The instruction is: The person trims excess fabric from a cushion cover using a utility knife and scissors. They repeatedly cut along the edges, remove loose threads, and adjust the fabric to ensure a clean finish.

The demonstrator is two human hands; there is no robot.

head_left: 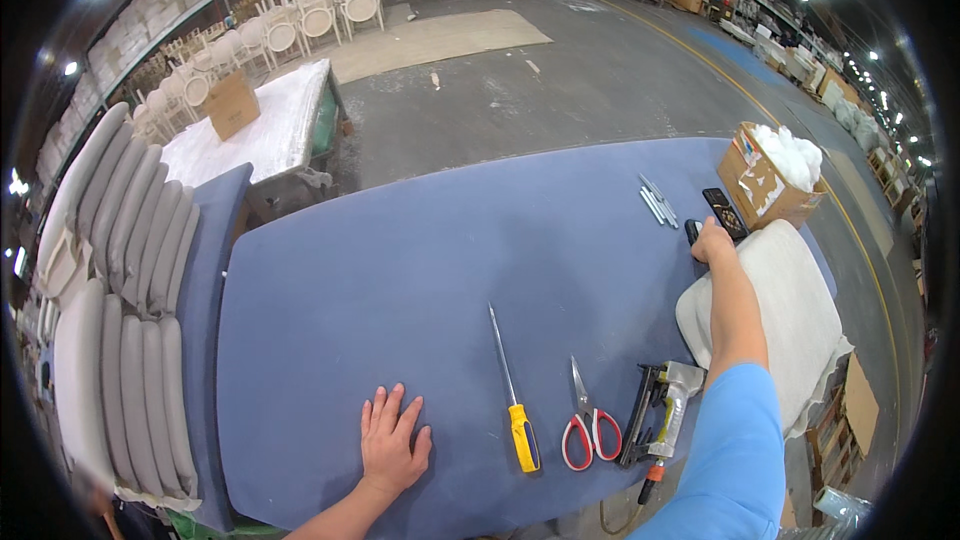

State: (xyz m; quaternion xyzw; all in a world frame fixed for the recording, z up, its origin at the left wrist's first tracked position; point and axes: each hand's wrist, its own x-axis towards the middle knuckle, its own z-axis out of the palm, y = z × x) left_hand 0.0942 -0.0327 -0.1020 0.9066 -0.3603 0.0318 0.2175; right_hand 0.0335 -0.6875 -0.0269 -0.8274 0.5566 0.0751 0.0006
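My left hand point(394, 445) lies flat on the blue-covered table point(400, 270) near its front edge, fingers spread, holding nothing. My right arm stretches over a light grey padded cushion point(775, 300) to the far right. There my right hand point(712, 242) is closed on a small black object point(692, 231) whose kind I cannot make out; the hand partly hides it. A black phone point(724, 212) lies just beyond it. Between my arms are a yellow-handled screwdriver point(520, 435), red-and-white-handled scissors point(590, 435) and a staple gun point(672, 410) with a hose.
Several chalk-like grey sticks point(657, 202) lie near the phone. A cardboard box point(760, 180) of white stuffing stands at the far right corner. Stacked grey cushions point(130, 220) rise on the left. Behind them is a white-covered table point(270, 135) bearing a carton point(232, 105). Chair frames point(318, 18) stand farther back.
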